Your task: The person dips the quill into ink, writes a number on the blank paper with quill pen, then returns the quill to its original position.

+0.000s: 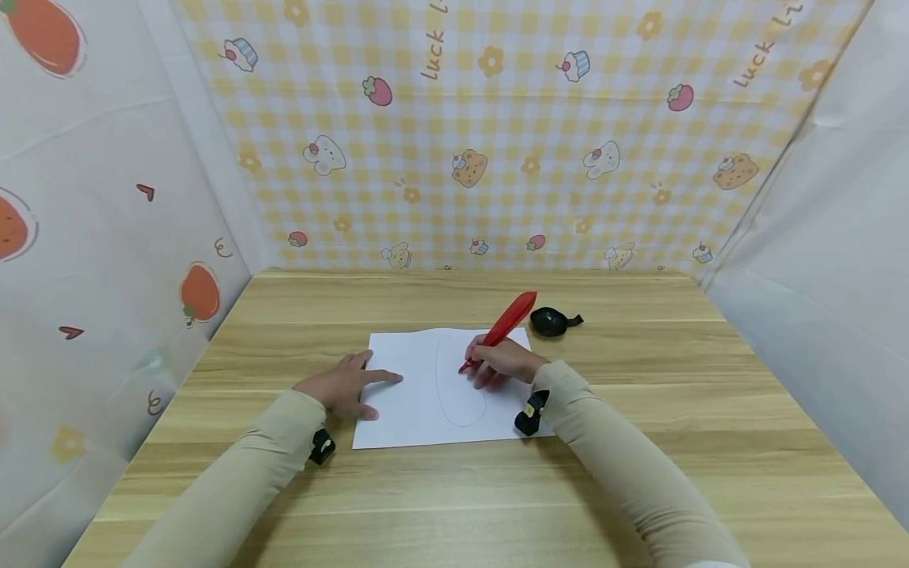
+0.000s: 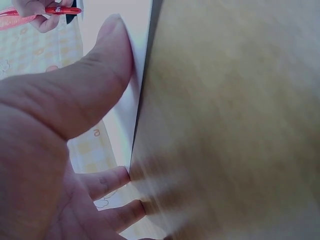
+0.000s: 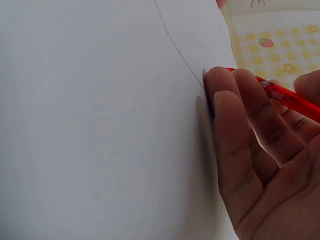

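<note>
A white sheet of paper lies on the table with a thin curved line, a long U shape, drawn on it. My right hand pinches a red pen with a feather-shaped top, its tip at the paper inside the curve. In the right wrist view the red pen shows small printed figures, and the drawn line runs up to the fingertips. My left hand rests with spread fingers on the sheet's left edge; its thumb lies along the near side in the left wrist view.
A small black rounded object with a short tail lies just beyond the paper's far right corner. The wooden table meets a yellow checked cloth at the back. White cloths hang on both sides.
</note>
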`<state>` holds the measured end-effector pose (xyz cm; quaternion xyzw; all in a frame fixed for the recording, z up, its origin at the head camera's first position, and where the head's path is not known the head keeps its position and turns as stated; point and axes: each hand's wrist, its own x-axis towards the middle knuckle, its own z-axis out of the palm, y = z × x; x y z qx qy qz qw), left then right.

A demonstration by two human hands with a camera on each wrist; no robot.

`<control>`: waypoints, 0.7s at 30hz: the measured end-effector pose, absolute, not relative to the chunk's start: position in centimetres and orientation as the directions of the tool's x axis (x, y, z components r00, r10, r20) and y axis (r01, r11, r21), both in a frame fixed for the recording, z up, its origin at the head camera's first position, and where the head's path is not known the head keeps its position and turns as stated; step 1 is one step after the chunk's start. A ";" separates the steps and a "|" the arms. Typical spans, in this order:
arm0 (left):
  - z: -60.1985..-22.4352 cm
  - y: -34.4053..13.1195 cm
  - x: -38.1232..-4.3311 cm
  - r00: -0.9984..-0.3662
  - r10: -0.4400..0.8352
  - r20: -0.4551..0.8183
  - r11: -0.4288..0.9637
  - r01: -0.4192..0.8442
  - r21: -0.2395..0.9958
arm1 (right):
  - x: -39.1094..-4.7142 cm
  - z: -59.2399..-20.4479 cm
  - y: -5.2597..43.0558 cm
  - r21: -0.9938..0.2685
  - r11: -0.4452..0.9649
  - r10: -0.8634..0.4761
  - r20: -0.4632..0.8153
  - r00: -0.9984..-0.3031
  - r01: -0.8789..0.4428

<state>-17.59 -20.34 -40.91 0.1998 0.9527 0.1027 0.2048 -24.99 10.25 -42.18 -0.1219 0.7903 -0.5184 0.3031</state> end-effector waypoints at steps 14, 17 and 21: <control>-40.5 -20.3 -17.5 -0.839 0.432 -0.330 0.896 0.357 0.264 | -24.7 -42.1 8.9 -0.898 0.426 -0.544 -0.351 -0.762 0.110; -40.6 -20.3 -17.5 -0.839 0.430 -0.333 0.897 0.354 0.265 | -24.6 -42.1 8.6 -0.898 0.427 -0.545 -0.349 -0.762 0.106; -40.6 -20.3 -17.5 -0.841 0.426 -0.334 0.898 0.350 0.265 | -24.4 -42.1 8.3 -0.896 0.431 -0.543 -0.350 -0.763 0.105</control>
